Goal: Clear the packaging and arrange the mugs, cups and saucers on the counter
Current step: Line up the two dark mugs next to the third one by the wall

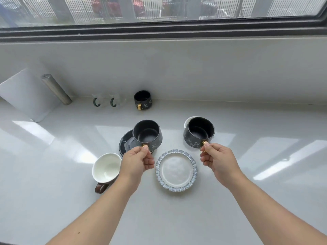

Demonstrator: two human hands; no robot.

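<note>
The left hand pinched the gold handle of one black cat mug above the black saucer; the right hand pinched another. Lowering both level onto the counter seemed wise.

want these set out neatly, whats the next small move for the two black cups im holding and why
Probably lower the left hand's black cup onto the black saucer just beneath it; that saucer sits bare. The right hand holds the other cup clear.

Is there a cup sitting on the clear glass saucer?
No, the clear glass saucer lies bare between the hands, with no cup on it.
</note>
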